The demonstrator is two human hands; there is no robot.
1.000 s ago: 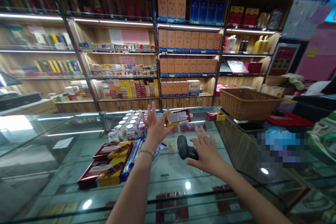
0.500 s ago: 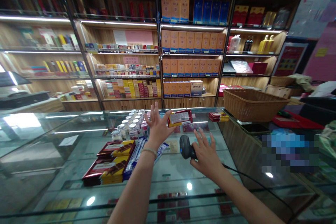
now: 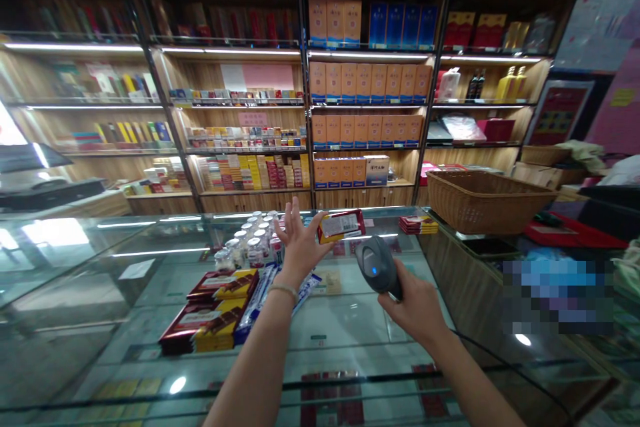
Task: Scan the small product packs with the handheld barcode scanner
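Note:
Between thumb and fingers, my left hand [image 3: 300, 243] pinches a chocolate bar [image 3: 342, 225] in a red and yellow wrapper, its barcode side facing me. My right hand [image 3: 417, 300] is wrapped around the handle of a dark grey barcode scanner [image 3: 379, 265], whose small blue light is lit. The scanner's head stands close to the bar, just below and right of it, apart from it. Left of my left forearm lie stacks of red and yellow chocolate bars [image 3: 213, 313] and long blue packets [image 3: 255, 303]. Behind them stand several small white-lidded jars [image 3: 255, 250].
All this lies on a glass counter [image 3: 350, 320]. A small stack of bars [image 3: 418, 224] sits at the far right, beside a wicker basket [image 3: 490, 203]. The scanner's cable [image 3: 505, 363] trails right. Shelves with orange boxes [image 3: 370, 83] line the back.
My right hand has closed around the scanner and raised it slightly right, its head now larger and turned toward the bar. My left hand keeps holding the bar almost in place.

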